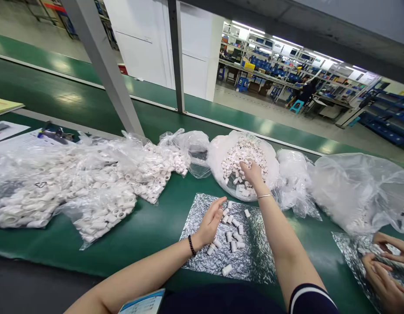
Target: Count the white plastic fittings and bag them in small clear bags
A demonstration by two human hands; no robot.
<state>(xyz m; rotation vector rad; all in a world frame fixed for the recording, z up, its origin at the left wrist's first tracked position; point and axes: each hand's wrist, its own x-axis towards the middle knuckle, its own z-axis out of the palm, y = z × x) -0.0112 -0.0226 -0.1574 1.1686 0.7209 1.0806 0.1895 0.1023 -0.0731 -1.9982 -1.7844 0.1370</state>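
Observation:
A silver foil sheet (pixel 202 261) lies on the green table in front of me, with several short white tube pieces (pixel 237 236) scattered over it. My left hand (pixel 211 221) is above the sheet, beside those pieces, fingers stretched out and nothing held in them. Beyond the sheet, my right hand (pixel 252 172) reaches into an open plastic bag (pixel 218 152) full of small white pieces. Its fingers are bent together among the pieces; what they hold, if anything, is too small to make out.
Filled bags of white pieces (pixel 103 183) cover the left side. More plastic bags (pixel 345 183) stand right. Another person's hands (pixel 385 270) work over foil at the lower right. A metal post (pixel 103 65) rises behind the left bags. Papers (pixel 22 141) lie far left.

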